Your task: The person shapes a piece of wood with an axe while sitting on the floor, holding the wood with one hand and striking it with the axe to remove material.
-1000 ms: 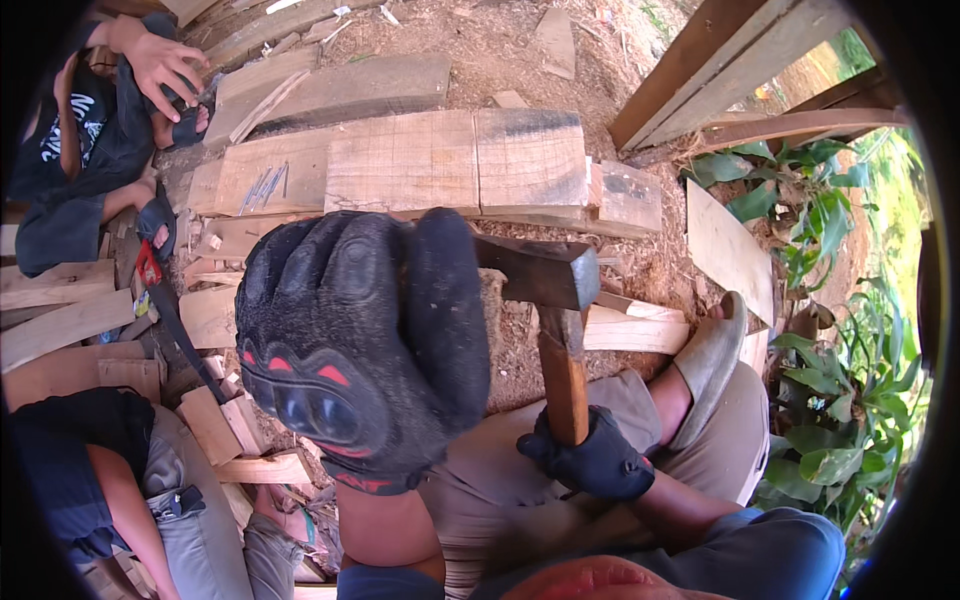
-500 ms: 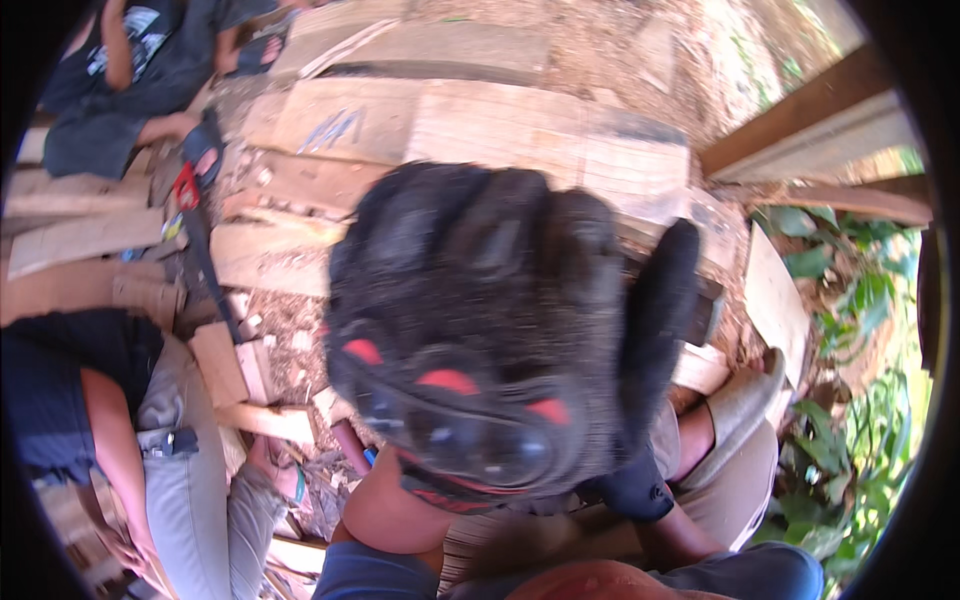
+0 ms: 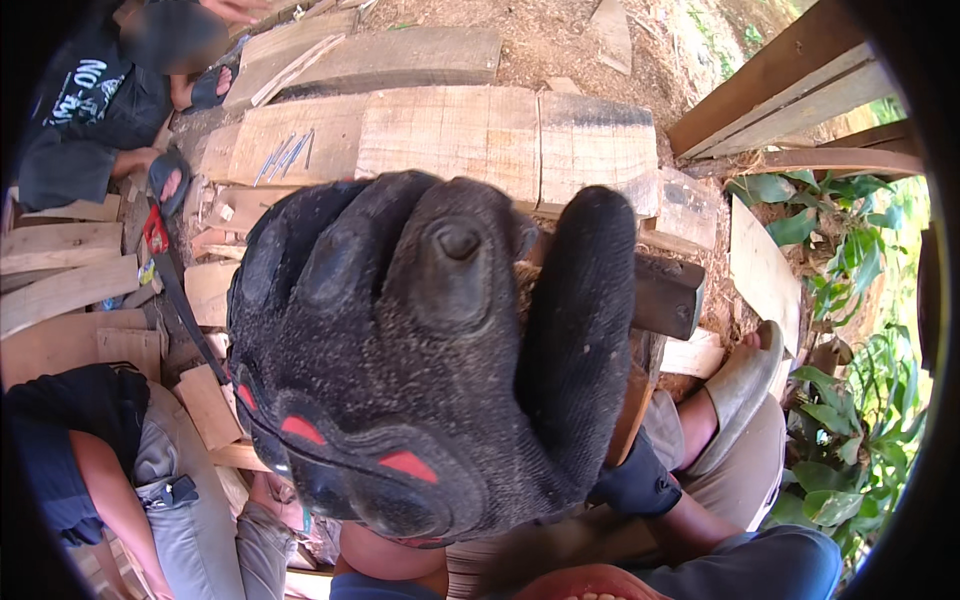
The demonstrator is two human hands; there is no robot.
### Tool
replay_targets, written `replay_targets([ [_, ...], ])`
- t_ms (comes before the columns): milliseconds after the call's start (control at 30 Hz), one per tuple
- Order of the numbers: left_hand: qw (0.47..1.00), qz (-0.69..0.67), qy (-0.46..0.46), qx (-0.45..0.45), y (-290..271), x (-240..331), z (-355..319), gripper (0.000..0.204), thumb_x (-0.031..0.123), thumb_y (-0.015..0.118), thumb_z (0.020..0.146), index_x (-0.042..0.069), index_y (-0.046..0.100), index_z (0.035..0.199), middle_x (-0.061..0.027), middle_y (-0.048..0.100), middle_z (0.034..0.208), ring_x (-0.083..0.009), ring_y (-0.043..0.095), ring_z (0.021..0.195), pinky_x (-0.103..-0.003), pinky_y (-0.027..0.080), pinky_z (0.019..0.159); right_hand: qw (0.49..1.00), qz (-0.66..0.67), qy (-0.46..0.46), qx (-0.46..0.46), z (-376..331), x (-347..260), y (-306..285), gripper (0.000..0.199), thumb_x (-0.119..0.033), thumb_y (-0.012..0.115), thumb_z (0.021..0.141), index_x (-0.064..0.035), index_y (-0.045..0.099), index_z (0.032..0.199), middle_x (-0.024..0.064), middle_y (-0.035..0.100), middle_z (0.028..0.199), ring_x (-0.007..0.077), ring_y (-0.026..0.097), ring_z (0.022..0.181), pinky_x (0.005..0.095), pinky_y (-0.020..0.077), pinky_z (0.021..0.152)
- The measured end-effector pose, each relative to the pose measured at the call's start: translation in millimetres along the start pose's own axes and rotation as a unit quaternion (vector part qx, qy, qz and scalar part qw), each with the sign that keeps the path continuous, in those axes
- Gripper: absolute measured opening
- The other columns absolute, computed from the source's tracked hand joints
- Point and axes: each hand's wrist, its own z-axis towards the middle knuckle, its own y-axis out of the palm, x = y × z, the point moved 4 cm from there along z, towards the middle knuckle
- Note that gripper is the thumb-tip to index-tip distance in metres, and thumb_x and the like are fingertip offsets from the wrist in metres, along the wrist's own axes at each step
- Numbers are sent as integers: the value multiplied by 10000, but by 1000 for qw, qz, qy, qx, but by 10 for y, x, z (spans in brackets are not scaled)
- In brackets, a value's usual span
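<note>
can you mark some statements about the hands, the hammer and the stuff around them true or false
1. The right hand holds a hammer. True.
2. The left hand is bare. False: it wears a black glove.
3. Several nails lie on a wooden board. True.
4. The saw has a yellow handle. False: its handle is red.
5. Leafy plants grow on the picture's left. False: they are on its right.

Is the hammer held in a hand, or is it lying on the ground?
Held: the hammer has its handle running down into the right hand. The left hand hides part of it.
</note>
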Motion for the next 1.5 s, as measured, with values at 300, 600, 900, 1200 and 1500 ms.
replay_targets([
  [300,997,6,22,68,63,-20,18,200,277,750,968,91,703,910,-140,693,839,-376,666,786,-500,516,780,986,142,70,-54,33,238,-12,253,-217,865,927,-80,670,842,10,650,719,111,608,676,338,499,580],
  [600,992,53,-44,109,-15,216,159,313,336,748,962,89,710,774,-169,698,750,-394,668,724,-497,507,715,930,335,41,-146,123,499,-76,168,-6,765,908,-44,633,1007,70,659,794,177,659,651,350,542,572],
  [900,974,-7,-218,58,-206,-609,-77,446,454,591,1046,85,806,916,-195,766,926,-426,722,921,-536,547,819,707,638,98,-291,95,646,180,270,-247,623,1095,-161,569,845,-50,445,652,123,482,616,328,449,628],
  [1200,990,21,-139,14,-184,-204,-19,370,390,597,1030,75,763,924,-191,755,965,-422,701,981,-530,531,867,993,7,6,117,-1870,73,-792,239,-208,833,935,-43,713,811,31,668,656,138,646,572,336,512,554],
  [1500,981,3,-126,146,-210,-232,-47,158,211,635,982,69,682,930,-198,707,961,-453,656,981,-562,518,868,833,292,-387,267,-2046,-1432,-855,91,-114,666,1064,-82,583,1045,23,596,743,150,606,629,323,508,585],
])
